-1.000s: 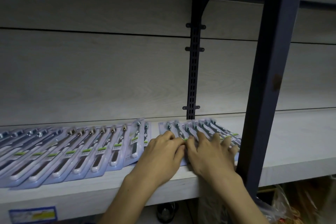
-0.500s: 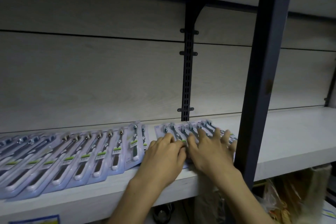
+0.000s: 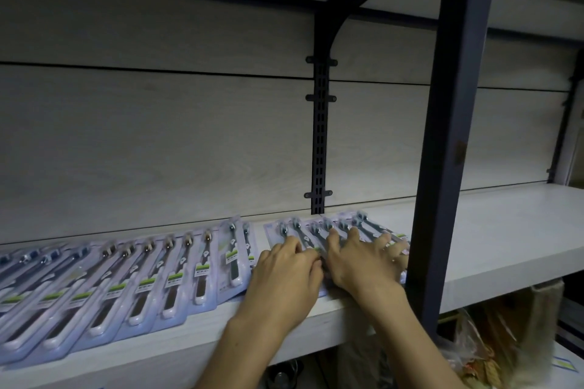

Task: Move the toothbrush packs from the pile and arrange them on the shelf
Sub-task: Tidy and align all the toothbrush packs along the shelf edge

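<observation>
Our left hand and right hand stay flat, fingers spread, pressing packs on shelf; little shifted; fan nearly settled.

Single head-worn view, close, facing forward and down at the shelf.

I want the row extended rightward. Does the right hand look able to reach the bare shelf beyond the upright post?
Probably not directly: the right hand rests on the toothbrush packs, and the dark post stands right beside it, blocking the bare shelf.
</observation>
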`<move>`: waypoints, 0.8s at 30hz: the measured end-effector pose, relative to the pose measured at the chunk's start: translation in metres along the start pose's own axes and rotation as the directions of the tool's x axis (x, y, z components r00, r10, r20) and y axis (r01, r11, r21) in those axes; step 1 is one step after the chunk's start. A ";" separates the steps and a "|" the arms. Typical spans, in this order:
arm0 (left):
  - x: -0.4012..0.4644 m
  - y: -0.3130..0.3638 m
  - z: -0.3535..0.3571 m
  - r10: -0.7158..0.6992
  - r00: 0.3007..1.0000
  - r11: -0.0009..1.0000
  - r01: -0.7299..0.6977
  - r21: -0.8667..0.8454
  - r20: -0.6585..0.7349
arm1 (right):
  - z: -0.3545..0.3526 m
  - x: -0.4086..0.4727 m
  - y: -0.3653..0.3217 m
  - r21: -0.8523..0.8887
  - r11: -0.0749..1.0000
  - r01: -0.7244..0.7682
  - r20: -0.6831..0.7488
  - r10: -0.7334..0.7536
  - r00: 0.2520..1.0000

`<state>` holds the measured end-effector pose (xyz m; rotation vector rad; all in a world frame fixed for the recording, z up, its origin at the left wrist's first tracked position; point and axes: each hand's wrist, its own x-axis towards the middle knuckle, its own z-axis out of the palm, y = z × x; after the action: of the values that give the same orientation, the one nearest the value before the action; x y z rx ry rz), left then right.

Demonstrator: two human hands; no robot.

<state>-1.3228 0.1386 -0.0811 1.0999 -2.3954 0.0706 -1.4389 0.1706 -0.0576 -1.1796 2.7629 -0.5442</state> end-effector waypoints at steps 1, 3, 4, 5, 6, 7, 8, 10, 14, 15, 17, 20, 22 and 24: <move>0.000 0.000 0.000 0.002 1.000 1.000 -0.002 0.005 -0.005 | 0.000 -0.001 0.002 0.009 1.000 0.016 -0.013 -0.016 1.000; 0.000 0.000 0.000 0.001 1.000 1.000 -0.001 0.023 -0.018 | -0.001 -0.001 0.005 0.003 0.998 0.069 -0.009 -0.069 0.998; 0.000 0.000 0.000 0.000 1.000 1.000 0.000 0.029 -0.023 | -0.001 0.000 0.006 0.014 0.996 0.089 0.001 -0.089 0.996; 0.000 0.000 0.001 -0.001 1.000 1.000 0.001 0.031 -0.027 | -0.002 0.002 0.007 0.042 0.996 0.079 0.003 -0.079 0.997; 0.000 0.000 0.001 0.000 1.000 1.000 0.001 0.030 -0.029 | -0.001 0.006 0.008 0.071 0.996 0.059 0.001 -0.059 0.998; 0.000 -0.001 0.001 -0.001 1.000 1.000 0.001 0.026 -0.029 | 0.000 0.010 0.008 0.095 0.994 0.045 -0.001 -0.045 0.999; 0.000 0.000 0.001 -0.003 1.000 1.000 0.003 0.021 -0.026 | 0.002 0.013 0.008 0.106 0.994 0.037 -0.001 -0.037 0.999; 0.001 0.000 0.002 -0.009 1.000 1.000 0.009 0.018 -0.010 | 0.003 0.018 0.008 0.099 0.995 0.029 0.013 -0.030 0.999; 0.002 0.000 0.002 -0.014 1.000 1.000 0.014 0.013 0.008 | 0.002 0.024 0.008 0.058 0.998 -0.005 0.074 0.001 0.997; 0.002 0.000 0.002 -0.016 1.000 1.000 0.015 0.016 0.011 | 0.001 0.024 0.008 0.029 0.999 -0.012 0.085 0.009 0.996; 0.002 -0.001 0.002 -0.016 1.000 1.000 0.016 0.018 0.012 | 0.001 0.022 0.007 -0.012 1.000 -0.019 0.092 0.020 0.996; 0.001 -0.001 0.002 -0.012 1.000 1.000 0.012 0.005 0.007 | 0.001 0.018 0.006 -0.009 1.000 -0.026 0.095 0.026 0.995; 0.001 -0.001 0.003 -0.010 1.000 1.000 0.010 0.001 0.000 | 0.000 0.018 0.006 0.003 0.999 -0.035 0.091 0.034 0.995; 0.003 -0.002 0.003 -0.008 1.000 1.000 0.009 0.007 -0.006 | 0.000 0.022 0.005 0.017 0.999 -0.034 0.057 0.033 0.998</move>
<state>-1.3243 0.1345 -0.0833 1.1114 -2.3869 0.0788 -1.4574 0.1576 -0.0584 -1.1255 2.7197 -0.5225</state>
